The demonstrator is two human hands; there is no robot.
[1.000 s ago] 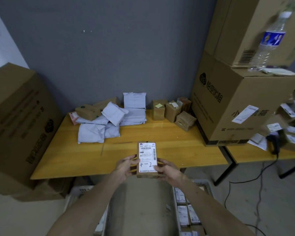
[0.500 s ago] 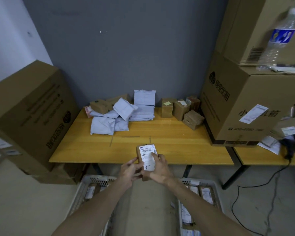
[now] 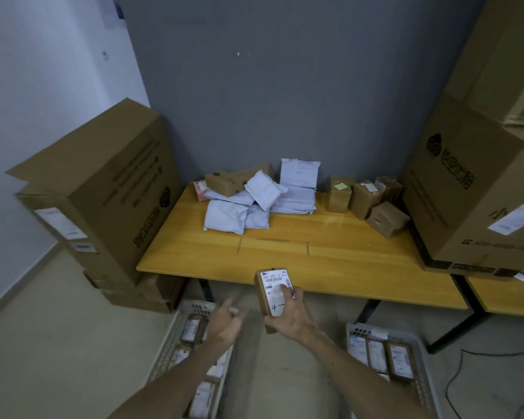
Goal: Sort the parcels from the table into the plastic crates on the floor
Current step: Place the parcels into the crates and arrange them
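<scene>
**Left crate** (image 3: 167, 340), on the floor below the table (image 3: 315, 255): rows of labelled brown boxes (image 3: 190, 329), partly hidden by the left forearm and cut off at the lower frame edge.

**Left hand** (image 3: 224, 323), above this crate: fingers loosely spread, holding nothing; outline blurred.

**Parcel** (image 3: 273, 279), a brown box with a white label: held in the air before the table's near edge, between the two crates. The right hand (image 3: 288, 313) grips it, one digit covering part of the handwritten mark.

**Right crate** (image 3: 362, 328): three labelled boxes (image 3: 375, 355) side by side; anything further is cut off.
</scene>
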